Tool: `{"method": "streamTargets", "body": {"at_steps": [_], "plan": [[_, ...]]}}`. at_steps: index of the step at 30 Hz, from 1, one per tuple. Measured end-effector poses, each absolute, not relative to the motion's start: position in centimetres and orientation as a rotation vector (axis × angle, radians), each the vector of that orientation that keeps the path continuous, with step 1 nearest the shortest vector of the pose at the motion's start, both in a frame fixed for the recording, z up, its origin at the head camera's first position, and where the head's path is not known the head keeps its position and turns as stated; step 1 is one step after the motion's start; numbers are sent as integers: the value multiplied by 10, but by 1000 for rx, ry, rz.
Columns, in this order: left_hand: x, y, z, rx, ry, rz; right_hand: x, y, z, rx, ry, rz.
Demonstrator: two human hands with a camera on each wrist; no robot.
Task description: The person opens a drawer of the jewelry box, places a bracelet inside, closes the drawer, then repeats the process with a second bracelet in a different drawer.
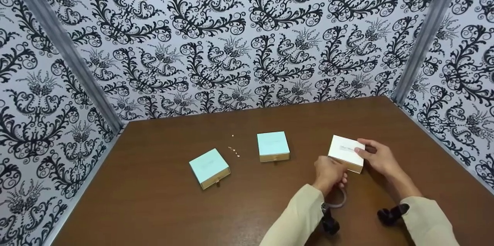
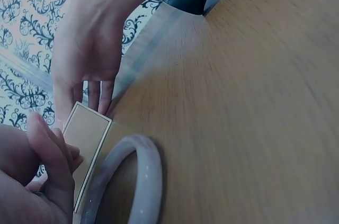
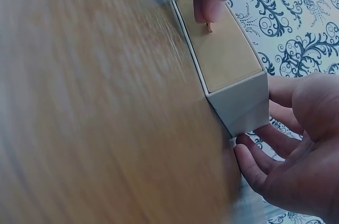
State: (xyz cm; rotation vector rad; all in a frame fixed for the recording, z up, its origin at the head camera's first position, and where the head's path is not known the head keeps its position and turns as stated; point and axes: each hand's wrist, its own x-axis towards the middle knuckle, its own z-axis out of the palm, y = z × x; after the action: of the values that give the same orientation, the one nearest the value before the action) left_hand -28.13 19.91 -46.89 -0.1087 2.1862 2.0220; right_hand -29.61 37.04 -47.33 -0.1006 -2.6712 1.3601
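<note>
A small white box (image 1: 341, 147) with printed lettering on its lid sits on the right side of the table. My right hand (image 1: 380, 157) grips its right side, thumb on the lid and fingers along the side. At the gold drawer front (image 3: 228, 57), my left hand (image 1: 328, 171) pinches a small pull tab (image 3: 210, 28) between its fingertips. That front stands flush within the white sleeve. A pale, glossy bangle (image 2: 148, 176) lies in front of the box, beneath the left hand; part of it is hidden in the head view.
Two mint-green boxes with gold fronts stand to the left, one mid-table (image 1: 273, 144) and one turned at an angle (image 1: 209, 165). Several tiny pale bits (image 1: 233, 150) lie scattered between them. A patterned wall (image 1: 231, 45) encloses the table's back and sides.
</note>
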Motion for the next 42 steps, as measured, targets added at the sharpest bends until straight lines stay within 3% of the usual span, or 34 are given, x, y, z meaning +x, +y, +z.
{"method": "streamTargets", "body": {"at_steps": [42], "plan": [[-264,183,-460,-53,2279,1747,-298,373,-474,-60,-2658,1353]]}}
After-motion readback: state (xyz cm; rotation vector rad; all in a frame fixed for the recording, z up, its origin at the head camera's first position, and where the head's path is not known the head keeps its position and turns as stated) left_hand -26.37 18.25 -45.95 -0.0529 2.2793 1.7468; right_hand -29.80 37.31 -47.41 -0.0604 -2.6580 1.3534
